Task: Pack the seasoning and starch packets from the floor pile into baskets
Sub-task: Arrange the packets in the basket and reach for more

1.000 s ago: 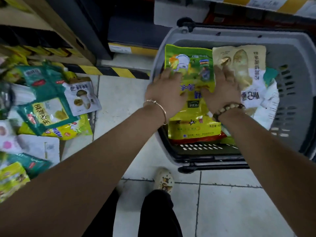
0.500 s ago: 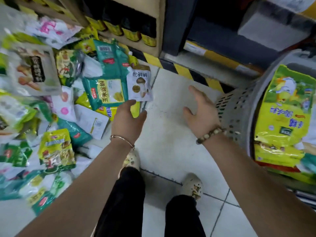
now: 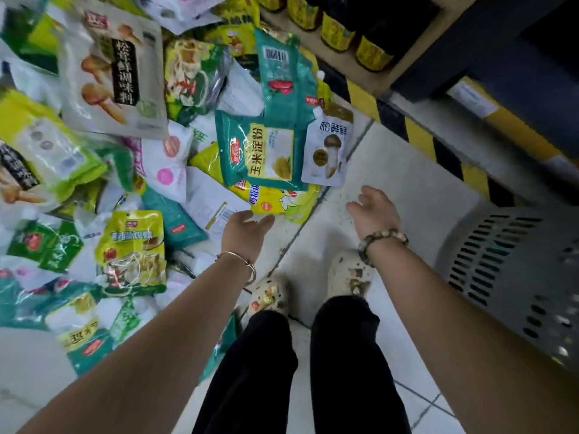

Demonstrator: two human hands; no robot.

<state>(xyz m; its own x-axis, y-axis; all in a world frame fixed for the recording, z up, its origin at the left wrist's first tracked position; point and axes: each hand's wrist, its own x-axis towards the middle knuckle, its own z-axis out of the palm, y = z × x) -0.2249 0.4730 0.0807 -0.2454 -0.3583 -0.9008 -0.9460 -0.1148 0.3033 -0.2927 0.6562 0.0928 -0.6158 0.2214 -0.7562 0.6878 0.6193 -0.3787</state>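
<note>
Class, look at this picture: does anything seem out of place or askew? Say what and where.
Yes: the seasoning and starch packets lie heaped on the floor at left, overlapping at all angles, some face down, odd for shop stock. The grey basket stands apart at right.

hands (image 3: 246, 231) (image 3: 374, 211) outstretched, fingers relaxed, empty

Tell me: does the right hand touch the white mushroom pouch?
Apart. The head view shows bare floor between the right hand and the white mushroom pouch.

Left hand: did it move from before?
Yes. The left hand went from the grey basket over to the yellow packet at the pile's edge.
</note>
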